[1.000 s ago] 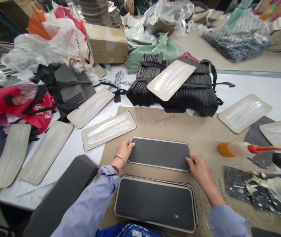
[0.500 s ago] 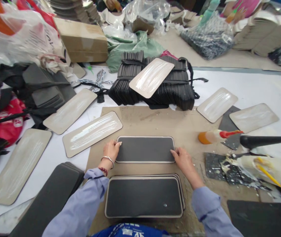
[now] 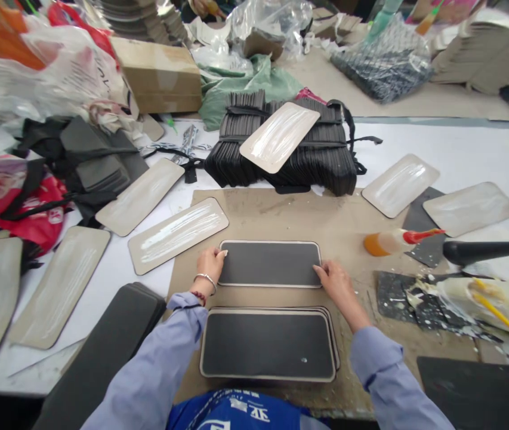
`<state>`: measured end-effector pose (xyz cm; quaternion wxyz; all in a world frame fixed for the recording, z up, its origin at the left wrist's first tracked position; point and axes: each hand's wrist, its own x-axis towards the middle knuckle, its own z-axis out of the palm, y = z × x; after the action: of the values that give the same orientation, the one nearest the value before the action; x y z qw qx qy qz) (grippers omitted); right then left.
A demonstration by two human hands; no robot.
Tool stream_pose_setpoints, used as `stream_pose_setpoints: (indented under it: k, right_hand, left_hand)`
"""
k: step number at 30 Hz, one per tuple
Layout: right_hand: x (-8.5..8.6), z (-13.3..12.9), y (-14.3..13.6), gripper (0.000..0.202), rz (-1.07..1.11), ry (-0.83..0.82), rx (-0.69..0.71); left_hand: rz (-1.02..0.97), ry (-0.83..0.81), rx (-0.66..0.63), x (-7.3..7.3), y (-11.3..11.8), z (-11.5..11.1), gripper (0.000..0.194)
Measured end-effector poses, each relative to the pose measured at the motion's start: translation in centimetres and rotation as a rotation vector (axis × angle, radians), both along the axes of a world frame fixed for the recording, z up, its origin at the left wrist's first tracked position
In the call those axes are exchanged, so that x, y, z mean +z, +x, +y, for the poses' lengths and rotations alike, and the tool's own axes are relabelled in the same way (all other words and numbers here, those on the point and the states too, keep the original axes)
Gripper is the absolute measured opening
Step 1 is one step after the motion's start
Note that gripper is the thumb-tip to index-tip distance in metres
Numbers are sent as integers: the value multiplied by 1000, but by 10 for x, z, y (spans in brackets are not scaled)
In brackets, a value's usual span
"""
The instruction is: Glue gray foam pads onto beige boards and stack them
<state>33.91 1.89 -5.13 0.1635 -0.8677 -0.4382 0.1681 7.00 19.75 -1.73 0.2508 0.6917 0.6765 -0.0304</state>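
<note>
A dark rectangular pad with a pale rim (image 3: 269, 263) lies flat on a brown cardboard sheet (image 3: 281, 215). My left hand (image 3: 210, 266) grips its left end. At the pad's right end, my right hand (image 3: 335, 285) presses with the fingertips on the edge. Close to my body sits a stack of similar dark pads (image 3: 268, 344). A pale board smeared with white glue (image 3: 178, 233) lies just left of my left hand.
Several more glued pale boards ring the cardboard, one (image 3: 279, 135) on a bundle of black pieces (image 3: 283, 156). An orange glue bottle (image 3: 395, 240) and a black handle (image 3: 487, 251) lie at the right. Bags, a box (image 3: 158, 74) and scraps crowd the back and left.
The pad and both hands hold their grip with little motion; the view has shifted slightly, so everything sits a bit to the right and higher than half a second ago.
</note>
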Motion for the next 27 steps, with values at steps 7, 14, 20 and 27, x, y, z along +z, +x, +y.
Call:
stream_pose_setpoints:
  k: [7,14,20,27]
  right_hand:
    - [-6,1,5,34,-9,-15,12]
    - [-2,3,2,34,-56,-19,20]
    - [-4,3,2,35,-63,2,19]
    - [-5,1,0,34,-77,17,11]
  left_hand:
    - [-57,-31,28,0,0,4,22]
    - [-56,29,69,-10,-3,1,20]
    - [-16,39,96,-15,-10,2,18]
    - [41,345,-229,-6,-1,-28,30]
